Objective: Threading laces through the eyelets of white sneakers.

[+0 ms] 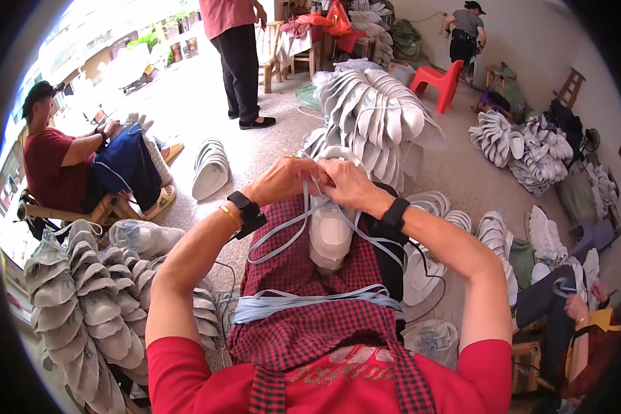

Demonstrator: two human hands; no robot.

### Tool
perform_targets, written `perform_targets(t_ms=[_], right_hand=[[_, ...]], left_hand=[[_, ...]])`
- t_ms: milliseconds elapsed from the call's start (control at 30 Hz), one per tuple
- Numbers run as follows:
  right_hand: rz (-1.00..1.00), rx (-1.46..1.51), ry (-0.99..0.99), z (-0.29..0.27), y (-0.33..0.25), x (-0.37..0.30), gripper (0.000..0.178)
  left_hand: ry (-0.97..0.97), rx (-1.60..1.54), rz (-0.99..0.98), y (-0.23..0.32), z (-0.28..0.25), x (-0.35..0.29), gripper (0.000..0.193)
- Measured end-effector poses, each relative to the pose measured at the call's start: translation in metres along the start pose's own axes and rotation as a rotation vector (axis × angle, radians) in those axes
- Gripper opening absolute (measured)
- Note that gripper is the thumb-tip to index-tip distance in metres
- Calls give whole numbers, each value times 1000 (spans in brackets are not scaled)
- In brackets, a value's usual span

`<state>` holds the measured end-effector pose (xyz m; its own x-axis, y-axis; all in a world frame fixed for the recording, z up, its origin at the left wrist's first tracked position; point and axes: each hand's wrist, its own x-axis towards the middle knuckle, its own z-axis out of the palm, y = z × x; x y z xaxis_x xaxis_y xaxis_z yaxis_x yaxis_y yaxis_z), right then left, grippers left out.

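Observation:
A white shoe upper (330, 236) rests on my lap with its toe pointing towards me. My left hand (283, 181) and my right hand (352, 183) meet over its lacing area, fingertips pinched together. A pale blue shoelace (298, 219) runs from between the fingers of both hands, one loop hanging left and another strand trailing right over the knee. The exact eyelet is hidden behind the fingers. Across my checked apron (283, 338) lies a bundle of similar pale blue laces (310, 302) at the waist.
Stacked shoe uppers (93, 297) stand close on my left, and a tall heap of uppers (372, 110) rises ahead. Someone seated (62, 148) works at the left; another person's hands (579, 307) show at lower right. A red plastic chair (438, 86) stands farther back.

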<state>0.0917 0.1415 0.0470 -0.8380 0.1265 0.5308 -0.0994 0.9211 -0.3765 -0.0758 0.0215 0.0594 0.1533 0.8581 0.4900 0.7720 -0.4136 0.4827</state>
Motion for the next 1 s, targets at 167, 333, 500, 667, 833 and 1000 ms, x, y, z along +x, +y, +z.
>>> perform_targets(t_ms=[167,333,500,667,833,1000], right_hand=[[-82,-360,-32,-63,7,-10,7],[212,-249,-103,-141,-4,-44,9],[387,-56,-185,-141,-21,-39,20],[329,149,-105,-124,-14,-37,16],[128,84,77,-64,25,-15,26],[214,35,-43,-27,54,-7,41]], left_hand=[[5,123,110,-10,2,-3,25],[127,-20,117,27,15,31,23],[-13,-272,15,53,37,68,20],[-114,-408,-356,64,17,54,24],[-5,-81,-372,43,5,21,21],[94,30,-318,35,27,12,18]])
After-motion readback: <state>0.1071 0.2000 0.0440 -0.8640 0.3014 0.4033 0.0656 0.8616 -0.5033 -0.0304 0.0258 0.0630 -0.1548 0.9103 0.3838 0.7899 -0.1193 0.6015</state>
